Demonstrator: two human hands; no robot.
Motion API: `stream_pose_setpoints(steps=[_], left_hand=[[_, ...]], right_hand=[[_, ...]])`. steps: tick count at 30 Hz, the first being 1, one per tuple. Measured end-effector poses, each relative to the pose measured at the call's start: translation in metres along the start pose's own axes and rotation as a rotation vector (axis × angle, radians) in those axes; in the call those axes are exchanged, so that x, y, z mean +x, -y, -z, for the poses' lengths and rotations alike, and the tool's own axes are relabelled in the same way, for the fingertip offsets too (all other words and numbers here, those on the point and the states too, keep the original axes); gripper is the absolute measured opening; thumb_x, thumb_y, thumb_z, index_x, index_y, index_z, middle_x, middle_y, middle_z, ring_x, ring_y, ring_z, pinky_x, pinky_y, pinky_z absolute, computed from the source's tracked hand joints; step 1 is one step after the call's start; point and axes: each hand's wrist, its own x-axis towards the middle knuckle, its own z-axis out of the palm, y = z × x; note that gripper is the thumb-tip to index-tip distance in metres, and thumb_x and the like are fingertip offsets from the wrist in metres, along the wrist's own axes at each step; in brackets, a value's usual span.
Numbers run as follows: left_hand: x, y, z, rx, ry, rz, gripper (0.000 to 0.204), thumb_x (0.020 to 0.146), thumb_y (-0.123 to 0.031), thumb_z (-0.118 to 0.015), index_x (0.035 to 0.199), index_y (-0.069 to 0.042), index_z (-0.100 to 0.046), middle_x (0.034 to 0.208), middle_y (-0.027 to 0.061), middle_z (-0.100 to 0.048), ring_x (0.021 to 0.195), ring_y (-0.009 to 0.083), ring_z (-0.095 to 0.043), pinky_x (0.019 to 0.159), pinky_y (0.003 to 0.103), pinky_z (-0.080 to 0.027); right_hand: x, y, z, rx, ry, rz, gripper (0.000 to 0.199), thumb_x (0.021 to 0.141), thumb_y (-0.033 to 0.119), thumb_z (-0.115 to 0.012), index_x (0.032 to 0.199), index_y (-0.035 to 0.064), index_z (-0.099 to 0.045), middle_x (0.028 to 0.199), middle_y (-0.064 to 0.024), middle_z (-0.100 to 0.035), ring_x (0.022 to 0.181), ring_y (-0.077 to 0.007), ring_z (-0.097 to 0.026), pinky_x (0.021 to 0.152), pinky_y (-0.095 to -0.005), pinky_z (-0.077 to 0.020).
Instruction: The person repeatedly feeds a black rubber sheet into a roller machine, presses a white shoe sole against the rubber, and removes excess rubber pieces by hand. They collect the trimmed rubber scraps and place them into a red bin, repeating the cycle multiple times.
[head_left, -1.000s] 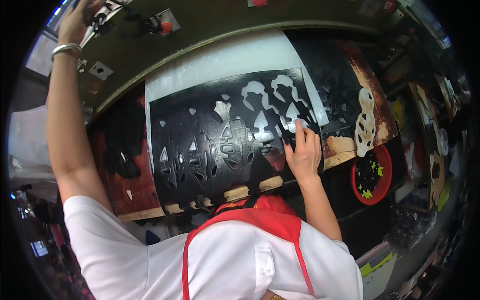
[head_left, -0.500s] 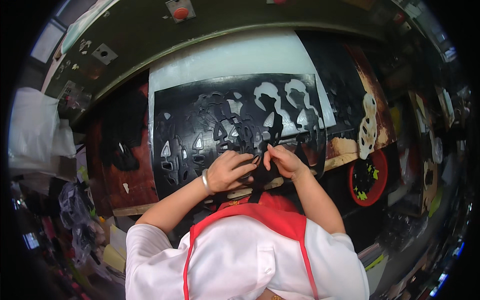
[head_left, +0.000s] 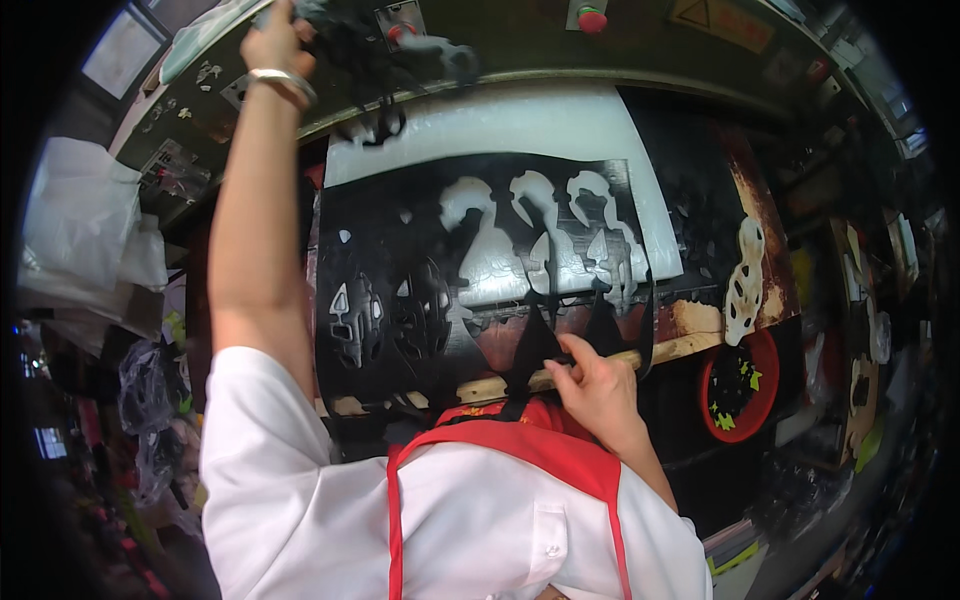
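Note:
A black sheet (head_left: pixel 400 230) with many shapes cut out of it lies over a white board (head_left: pixel 520 125) on the bench. My right hand (head_left: pixel 590 385) is at the sheet's near edge, fingers pinched on a thin black strip of it beside the wooden bench edge (head_left: pixel 690 345). My left hand (head_left: pixel 272 40), with a metal bangle on the wrist, is raised far up to the left. It grips a bunch of black cut-out pieces (head_left: pixel 400 50) that dangle over the dark machine ledge at the back.
A red bowl (head_left: pixel 765 385) holding small scraps stands right of my right hand. A cream cut-out piece (head_left: pixel 745 280) lies on the dark rusty board above it. White plastic bags (head_left: pixel 80 230) hang at the left. A red button (head_left: pixel 592 18) sits on the back ledge.
Half a second ago both hands worked together at the sheet's near edge. My left hand has since swung up to the back ledge with black pieces, while my right hand stayed low on the sheet.

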Motion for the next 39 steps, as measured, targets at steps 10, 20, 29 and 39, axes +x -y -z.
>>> stream_pose_setpoints(steps=[10,20,29,39], left_hand=[[-0.051,-0.058,0.051,0.708,0.731,-0.228,0.019,0.087,-0.021,-0.067,0.093,-0.003,-0.066,0.077,0.0026,-0.064,0.059,0.0118,-0.055,0.058,0.027,-0.046],[-0.333,0.054,0.211,0.656,1.321,-0.585,0.037,0.076,-0.017,-0.074,0.109,-0.005,-0.063,0.116,0.0148,-0.058,0.082,0.0279,-0.057,0.073,0.037,-0.048],[-0.272,0.041,0.183,-0.084,0.172,0.704,0.028,0.102,-0.024,-0.048,0.109,0.0,-0.06,0.099,0.009,-0.067,0.091,0.0167,-0.064,0.082,0.031,-0.053],[-0.288,0.044,0.173,-0.138,0.451,0.942,0.027,0.101,-0.02,-0.051,0.112,0.004,-0.059,0.092,0.0093,-0.065,0.073,0.0126,-0.061,0.067,0.028,-0.052]], right_hand=[[0.058,0.003,-0.099,0.601,0.624,0.104,0.027,0.078,0.023,-0.076,0.089,-0.0009,-0.07,0.078,-0.0086,-0.069,0.072,-0.0146,-0.062,0.069,-0.0282,-0.0487],[0.095,-0.013,-0.129,1.199,1.057,-0.051,0.012,0.081,0.005,-0.061,0.077,-0.0025,-0.07,0.079,-0.0085,-0.069,0.083,-0.0134,-0.064,0.081,-0.0241,-0.0459],[0.056,0.054,-0.077,-0.029,0.021,0.441,0.018,0.076,0.014,-0.072,0.084,-0.0005,-0.066,0.09,-0.0142,-0.064,0.08,-0.033,-0.063,0.072,-0.0407,-0.0508],[0.064,0.09,-0.131,0.73,0.428,-0.039,0.043,0.098,0.04,-0.051,0.087,0.0002,-0.061,0.068,-0.0082,-0.061,0.061,-0.0173,-0.062,0.057,-0.0318,-0.0501]])
